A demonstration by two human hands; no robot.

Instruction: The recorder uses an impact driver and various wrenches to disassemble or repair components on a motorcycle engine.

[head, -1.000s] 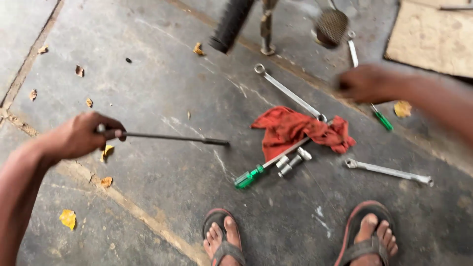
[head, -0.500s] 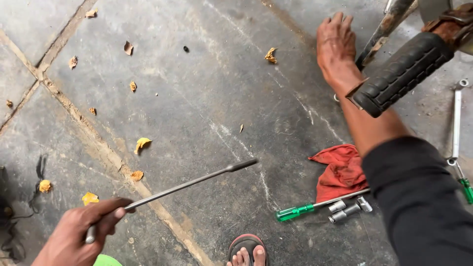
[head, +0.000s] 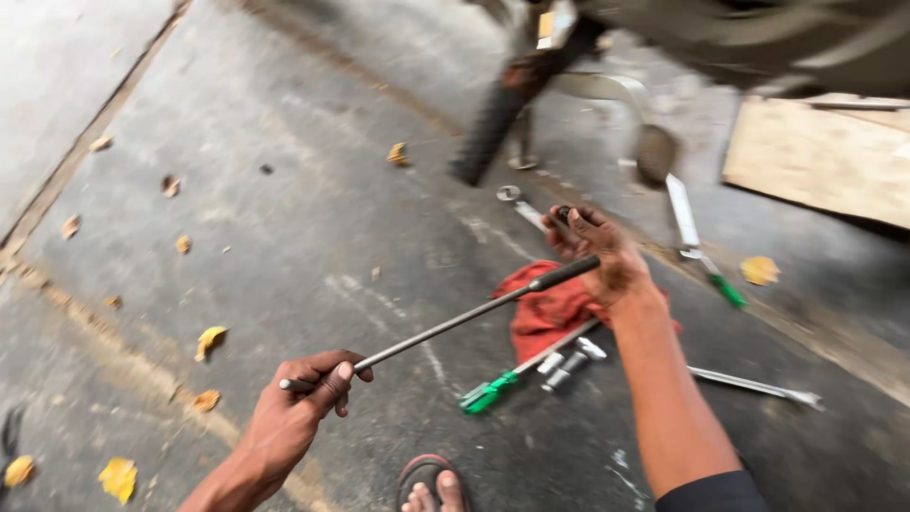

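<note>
You are looking down at a grey concrete floor (head: 284, 237), scuffed and streaked, with a seam running across its left side and dry yellow leaves (head: 210, 338) scattered over it. At the upper right lies a flat wooden board (head: 815, 166). Blurred metal parts of a machine (head: 588, 57) fill the top edge. Your sandalled foot (head: 431, 484) shows at the bottom.

Your left hand (head: 303, 398) reaches in from the lower left, its grip closed around the near end of a long thin metal rod (head: 445, 325). The rod slants up and to the right above the floor, ending in a dark thicker tip just beside your right hand (head: 597, 251).

Your right arm comes in from the lower right. That hand is raised over a crumpled red rag (head: 540, 308), fingers curled, and pinches a small dark part (head: 563, 214) at its fingertips; the blur hides what the part is.

On the floor beside the rag lie a green-handled screwdriver (head: 493, 391) and two small metal sockets (head: 564, 365). A long wrench (head: 758, 387) rests to the right, another wrench (head: 517, 201) near the machine, and a second green-handled tool (head: 725, 287) beyond your right hand.
</note>
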